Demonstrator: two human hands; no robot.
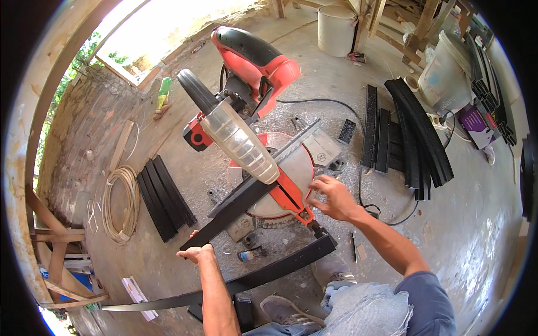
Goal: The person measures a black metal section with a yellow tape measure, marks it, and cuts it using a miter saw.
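Observation:
A red and black mitre saw [280,73] stands on the floor before me, its clear blade guard [242,143] over the round turntable [305,168]. A black channel profile [230,210] lies against the fence, its far end under the guard. My left hand [199,253] grips the near left end of that profile. To the right of the saw's red front arm [288,199], my right hand [335,197] hovers with fingers apart and slightly bent, holding nothing. A long black strip [263,274] lies between the saw and my shoes.
Cut black profiles lie left [162,196] and right [417,134] of the saw. A coiled pale hose [119,204] rests by the brick wall. Black power cable [336,102] crosses the floor on the right. White buckets [336,31] and a purple box [476,124] stand farther back.

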